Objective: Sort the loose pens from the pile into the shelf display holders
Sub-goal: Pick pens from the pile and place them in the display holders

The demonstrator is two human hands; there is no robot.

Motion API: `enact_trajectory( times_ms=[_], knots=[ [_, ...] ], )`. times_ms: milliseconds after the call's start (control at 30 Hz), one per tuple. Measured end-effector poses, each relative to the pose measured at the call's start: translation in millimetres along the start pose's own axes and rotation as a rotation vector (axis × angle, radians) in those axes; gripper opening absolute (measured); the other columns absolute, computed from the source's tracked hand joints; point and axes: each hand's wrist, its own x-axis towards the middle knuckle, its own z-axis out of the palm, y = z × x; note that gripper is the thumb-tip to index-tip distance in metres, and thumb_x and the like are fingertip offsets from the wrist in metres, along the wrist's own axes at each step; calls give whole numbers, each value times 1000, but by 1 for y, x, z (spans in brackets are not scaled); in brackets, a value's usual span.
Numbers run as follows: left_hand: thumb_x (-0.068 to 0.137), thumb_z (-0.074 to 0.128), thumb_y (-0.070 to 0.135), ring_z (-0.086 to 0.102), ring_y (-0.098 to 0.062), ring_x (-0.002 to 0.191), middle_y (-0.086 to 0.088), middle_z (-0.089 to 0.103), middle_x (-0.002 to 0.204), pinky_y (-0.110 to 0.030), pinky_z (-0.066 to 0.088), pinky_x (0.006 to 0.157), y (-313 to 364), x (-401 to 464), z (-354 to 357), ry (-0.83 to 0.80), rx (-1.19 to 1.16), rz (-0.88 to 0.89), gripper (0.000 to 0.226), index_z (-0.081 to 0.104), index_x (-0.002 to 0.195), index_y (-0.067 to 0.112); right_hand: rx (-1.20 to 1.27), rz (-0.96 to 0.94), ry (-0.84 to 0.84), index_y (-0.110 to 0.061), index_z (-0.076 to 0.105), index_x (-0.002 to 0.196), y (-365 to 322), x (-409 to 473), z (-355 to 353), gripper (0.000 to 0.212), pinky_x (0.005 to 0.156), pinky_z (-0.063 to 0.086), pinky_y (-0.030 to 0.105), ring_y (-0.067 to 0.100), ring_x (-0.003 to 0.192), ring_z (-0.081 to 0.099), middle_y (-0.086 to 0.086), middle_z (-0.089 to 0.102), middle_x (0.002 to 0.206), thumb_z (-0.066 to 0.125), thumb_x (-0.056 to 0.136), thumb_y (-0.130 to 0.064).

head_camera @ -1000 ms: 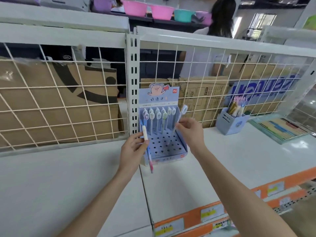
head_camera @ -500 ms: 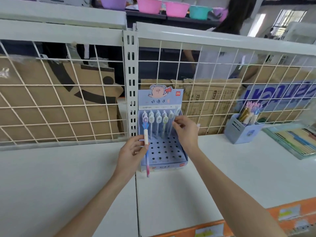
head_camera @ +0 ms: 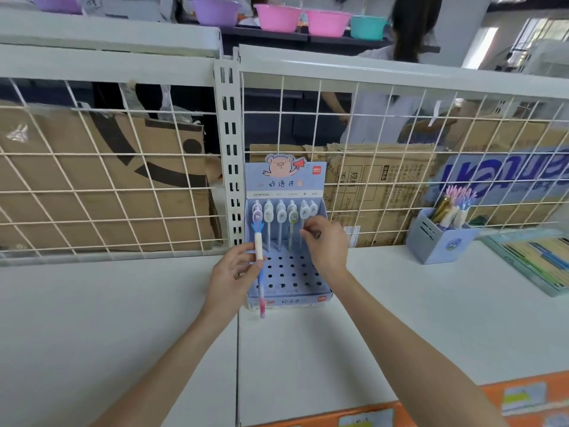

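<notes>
A blue cardboard display holder (head_camera: 321,298) with a pig picture stands on the white shelf (head_camera: 385,318) against the wire grid. Several pens with white oval tops (head_camera: 280,215) stand in its back row of holes. My left hand (head_camera: 229,272) grips a pen (head_camera: 259,245) with a white body, blue claw top and pink tip, upright at the holder's left edge. My right hand (head_camera: 326,245) is over the holder's right side, fingertips pinching the shaft of a standing pen (head_camera: 304,211).
A grey-blue pen cup (head_camera: 437,241) with several pens sits to the right, beside a flat tray of coloured items (head_camera: 535,260). Cardboard boxes (head_camera: 101,180) and a person stand behind the grid. Orange price strips (head_camera: 523,396) line the shelf's front edge.
My right hand brought its pen from above the holder's right side down into the back row and has lowered along the shaft. My left hand keeps its pen.
</notes>
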Motion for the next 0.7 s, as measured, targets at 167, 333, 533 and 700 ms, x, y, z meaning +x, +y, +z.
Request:
enact_trajectory(
  times_ms=[167,333,533,700],
  knots=[
    [86,63,1,61,8,75,7,66,92,-10,48,74,1,0,-4,14,12,1,27,59,101,23,-290,-13,-2,-12,62,98,-2,1,7,11,87,28,32,27,96,49,7,66,92,55,92,-18],
    [85,64,3,60,8,76,6,66,92,-9,48,72,1,1,-6,15,23,-3,27,59,100,26,-373,-11,0,-9,60,101,-4,-2,9,13,92,27,35,29,99,49,11,64,93,50,94,-15],
    [86,62,0,60,10,73,5,64,91,-8,47,69,4,1,-3,-6,25,12,25,58,105,15,-505,-9,-58,-9,56,103,-9,-3,7,13,92,27,34,28,105,49,9,63,99,49,92,-9],
    [87,61,0,60,10,73,9,64,90,-8,48,68,5,0,-4,-23,14,15,24,58,105,15,-524,2,-55,-10,55,103,-10,-3,9,13,91,27,34,27,106,48,8,63,99,49,92,-10]
  ],
)
